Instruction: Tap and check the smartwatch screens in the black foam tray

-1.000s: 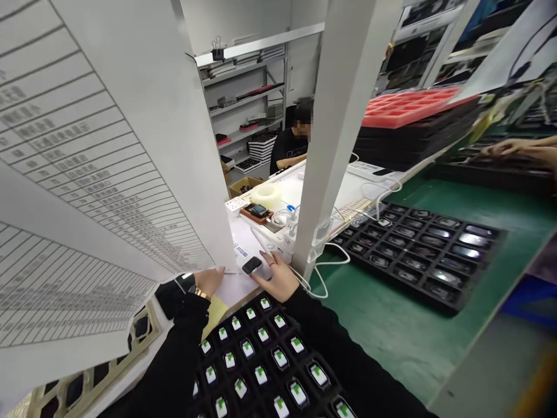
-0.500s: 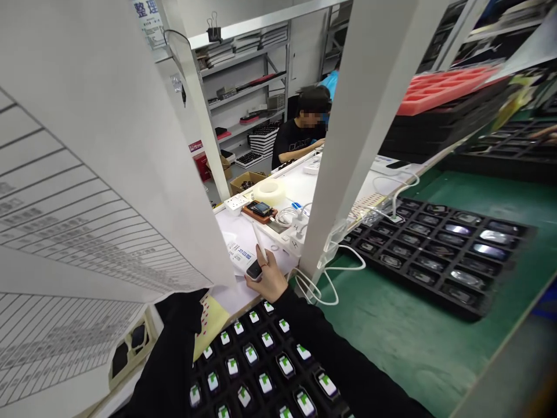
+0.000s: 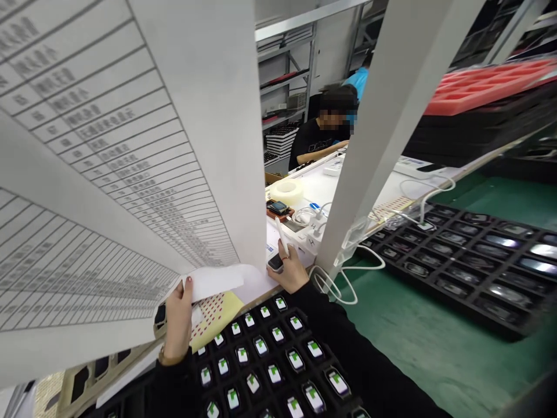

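Note:
My left hand (image 3: 177, 316) pinches the edge of a white paper sheet (image 3: 220, 281) between thumb and fingers. Just below that sheet lies a yellow sheet with rows of red dots (image 3: 216, 318). My right hand (image 3: 292, 273) grips a slim white pen (image 3: 282, 238) that points up. Beside those fingers is a white device with a dark screen (image 3: 275, 262), partly hidden by the hanging chart; whether the hand also holds it I cannot tell. Nearest me, a black tray holds several smartwatches (image 3: 273, 373) with lit white and green screens.
Hanging printed charts (image 3: 130, 145) block the left side. A white post (image 3: 374, 116) stands right of my right hand, with white cables (image 3: 348, 302) looped at its foot. Beyond are a tape roll (image 3: 286, 190), a black tray (image 3: 461, 261) of devices and a seated person (image 3: 322, 130).
My left hand has come into view, holding the white paper sheet. The view has shifted left, so the charts cover more. My right hand still holds the pen near the device.

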Available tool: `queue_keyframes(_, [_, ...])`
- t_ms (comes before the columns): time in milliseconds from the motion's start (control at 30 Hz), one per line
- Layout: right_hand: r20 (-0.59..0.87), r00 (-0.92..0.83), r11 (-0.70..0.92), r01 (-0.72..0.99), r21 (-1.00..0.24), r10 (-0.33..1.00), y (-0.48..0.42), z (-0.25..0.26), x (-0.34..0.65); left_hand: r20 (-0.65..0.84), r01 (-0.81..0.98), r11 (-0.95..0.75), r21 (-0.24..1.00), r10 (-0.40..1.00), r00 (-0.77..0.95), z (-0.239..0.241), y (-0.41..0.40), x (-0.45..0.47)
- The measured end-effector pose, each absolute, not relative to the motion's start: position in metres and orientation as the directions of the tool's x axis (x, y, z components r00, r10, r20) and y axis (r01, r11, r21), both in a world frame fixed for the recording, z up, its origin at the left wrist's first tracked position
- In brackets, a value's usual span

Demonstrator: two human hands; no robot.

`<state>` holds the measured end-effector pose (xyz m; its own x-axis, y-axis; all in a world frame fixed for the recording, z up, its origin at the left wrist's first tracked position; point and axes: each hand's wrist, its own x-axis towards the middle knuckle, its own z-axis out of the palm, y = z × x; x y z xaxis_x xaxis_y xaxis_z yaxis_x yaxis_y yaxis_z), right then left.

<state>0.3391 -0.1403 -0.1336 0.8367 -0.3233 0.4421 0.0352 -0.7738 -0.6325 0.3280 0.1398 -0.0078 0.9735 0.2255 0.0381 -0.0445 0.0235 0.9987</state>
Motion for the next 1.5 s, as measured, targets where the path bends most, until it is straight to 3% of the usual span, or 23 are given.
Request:
queue_keyframes(133, [0.44, 0.84, -0.766, 0.046, -0.642, -0.318, -0.145, -0.13, 0.34, -0.255, 0.185, 0.343, 0.921, 0.17, 0.952, -0.016, 0.16, 0.283])
queue_keyframes(200, [0.433, 0.846, -0.771, 0.043, -0.636, -0.31, -0.148, -0.127, 0.341, -0.364, 0.287, 0.424, 0.859, 0.112, 0.925, -0.023, 0.171, 0.264])
queue_keyframes(367, [0.441, 0.846, -0.781, 0.047, -0.622, -0.3, -0.135, -0.115, 0.328, -0.46, 0.342, 0.563, 0.752, 0.077, 0.885, -0.04, 0.189, 0.232])
queue_keyframes(467, [0.519, 0.792, -0.677, 0.191, -0.71, -0.321, -0.102, -0.105, 0.304, -0.477, 0.333, 0.598, 0.729, 0.096, 0.874, -0.044, 0.19, 0.221])
queue_keyframes(567, [0.455, 0.867, -0.314, 0.382, -0.869, -0.203, -0.062, -0.096, 0.277, -0.484, 0.358, 0.575, 0.735, 0.076, 0.872, -0.043, 0.184, 0.217])
queue_keyframes(633, [0.374, 0.92, -0.072, 0.367, -0.927, -0.119, -0.042, -0.093, 0.264, -0.474, 0.383, 0.522, 0.762, 0.047, 0.879, -0.044, 0.179, 0.215])
queue_keyframes(700, [0.298, 0.952, 0.019, 0.3, -0.954, -0.075, -0.031, -0.092, 0.256, -0.458, 0.406, 0.432, 0.806, 0.02, 0.889, -0.047, 0.175, 0.214])
queue_keyframes(800, [0.229, 0.971, -0.024, 0.228, -0.973, -0.063, -0.028, -0.099, 0.253, -0.412, 0.394, 0.253, 0.884, 0.02, 0.911, -0.061, 0.173, 0.214])
queue_keyframes(933, [0.271, 0.952, -0.139, 0.252, -0.958, -0.143, -0.036, -0.117, 0.262, -0.378, 0.374, 0.088, 0.923, 0.026, 0.926, -0.083, 0.166, 0.221])
queue_keyframes(1167, [0.354, 0.908, -0.365, 0.259, -0.894, -0.224, -0.053, -0.111, 0.291, -0.435, 0.443, 0.147, 0.884, -0.084, 0.896, -0.094, 0.132, 0.239])
queue_keyframes(1267, [0.447, 0.878, -0.489, 0.319, -0.812, -0.169, -0.06, -0.086, 0.294, -0.428, 0.435, 0.164, 0.885, -0.079, 0.9, -0.099, 0.127, 0.242])
queue_keyframes(1333, [0.444, 0.894, -0.405, 0.382, -0.831, -0.066, -0.062, -0.069, 0.293, -0.427, 0.433, 0.17, 0.885, -0.073, 0.901, -0.103, 0.128, 0.242])
queue_keyframes(1400, [0.395, 0.918, -0.222, 0.393, -0.892, 0.038, -0.059, -0.06, 0.29, -0.425, 0.429, 0.178, 0.886, -0.06, 0.903, -0.109, 0.13, 0.241])
queue_keyframes(1500, [0.308, 0.951, -0.068, 0.308, -0.949, 0.016, -0.047, -0.059, 0.288, -0.42, 0.42, 0.184, 0.889, -0.041, 0.907, -0.114, 0.133, 0.24])
